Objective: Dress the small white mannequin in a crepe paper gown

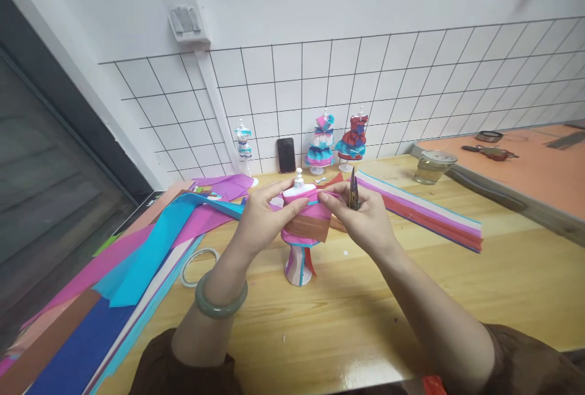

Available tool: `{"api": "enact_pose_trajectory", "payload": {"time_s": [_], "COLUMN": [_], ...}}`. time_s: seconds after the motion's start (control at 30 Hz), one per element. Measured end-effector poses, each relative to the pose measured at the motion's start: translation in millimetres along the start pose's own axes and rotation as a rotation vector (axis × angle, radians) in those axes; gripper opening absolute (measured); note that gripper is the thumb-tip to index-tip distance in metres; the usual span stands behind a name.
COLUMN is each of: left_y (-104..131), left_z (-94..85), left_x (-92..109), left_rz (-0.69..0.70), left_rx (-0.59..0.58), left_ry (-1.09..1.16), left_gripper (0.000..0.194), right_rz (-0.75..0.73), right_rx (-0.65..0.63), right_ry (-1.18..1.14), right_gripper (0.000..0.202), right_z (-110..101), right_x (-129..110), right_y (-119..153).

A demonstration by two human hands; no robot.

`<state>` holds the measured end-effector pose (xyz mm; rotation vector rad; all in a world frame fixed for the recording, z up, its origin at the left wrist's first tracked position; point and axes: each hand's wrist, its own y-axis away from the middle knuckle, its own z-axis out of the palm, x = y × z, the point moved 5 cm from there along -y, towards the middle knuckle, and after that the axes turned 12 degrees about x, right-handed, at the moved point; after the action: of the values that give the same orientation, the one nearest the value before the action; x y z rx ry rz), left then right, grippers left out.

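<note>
A small white dress form (pixel 299 189) wrapped in pink, brown and striped paper stands upright between my hands. My left hand (pixel 262 218) is closed round its left side, thumb pressed on the pink paper (pixel 315 228) at the front. My right hand (pixel 359 215) pinches the right edge of the pink and blue paper at the chest. Small dark scissors (pixel 353 191) also rest in my right hand, blades pointing up. A brown strip (pixel 308 228) hangs across the waist, above a flared striped base (pixel 298 266).
Coloured paper strips (pixel 150 255) cover the left side, beside a tape roll (pixel 186 270). Behind stand dressed forms (pixel 321 142), (pixel 354 139) and a black phone (pixel 286 155). Layered strips (pixel 425 215) and a glass cup (pixel 432 168) lie right.
</note>
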<state>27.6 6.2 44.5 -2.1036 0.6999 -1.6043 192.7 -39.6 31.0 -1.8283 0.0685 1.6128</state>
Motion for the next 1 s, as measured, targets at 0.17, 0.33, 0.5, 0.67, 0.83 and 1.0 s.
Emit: {"api": "enact_pose_trajectory", "payload": {"time_s": [0.17,0.33,0.5,0.67,0.83,1.0], "left_y": [-4,-8,-14,-17,-16,-14], "left_z": [-4.2,-13.3,-35.5,-43.5,-34.3,-23.1], "left_x": [-5,-11,-19,-23,-24,-22], "left_rz": [-0.004,-0.035,-0.07,-0.043,-0.045,-0.052], "left_rx": [0.049,0.169,0.372,0.45,0.424,0.333], "left_ry": [-0.051,0.036,0.041,-0.044,-0.087,-0.091], "left_gripper": [0.03,0.024,0.024,0.027,0.03,0.029], "right_rz": [-0.015,0.013,-0.009,-0.002,-0.154,-0.29], "right_rx": [-0.036,-0.05,-0.244,-0.625,-0.684,-0.659], "right_ry": [0.025,0.083,0.408,0.749,0.961,1.053], "right_gripper": [0.024,0.033,0.04,0.034,0.026,0.026], "right_z": [10,8,-10,-17,-11,-5], "right_x": [5,11,59,115,122,122], "right_y": [-4,-17,-15,34,67,72]}}
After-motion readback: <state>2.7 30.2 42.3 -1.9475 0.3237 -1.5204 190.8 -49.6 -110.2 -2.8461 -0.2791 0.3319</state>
